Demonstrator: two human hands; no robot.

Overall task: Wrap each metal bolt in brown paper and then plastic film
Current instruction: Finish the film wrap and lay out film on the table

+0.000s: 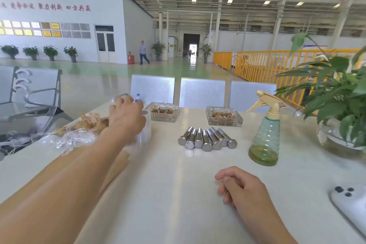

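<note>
My left hand [126,117] reaches out over the far left of the table [174,194], fingers bent down over the top of a clear film roll [143,134]; I can't tell if they actually grip it. My right hand [239,186] rests near me on the table, loosely curled, holding nothing. The bolts [207,138] lie side by side in a row mid-table, just right of the left hand and well beyond the right. Brown paper [116,166] lies under my left forearm, with crumpled film [73,138] beside it. A spray bottle [265,134] stands right of the bolts.
</note>
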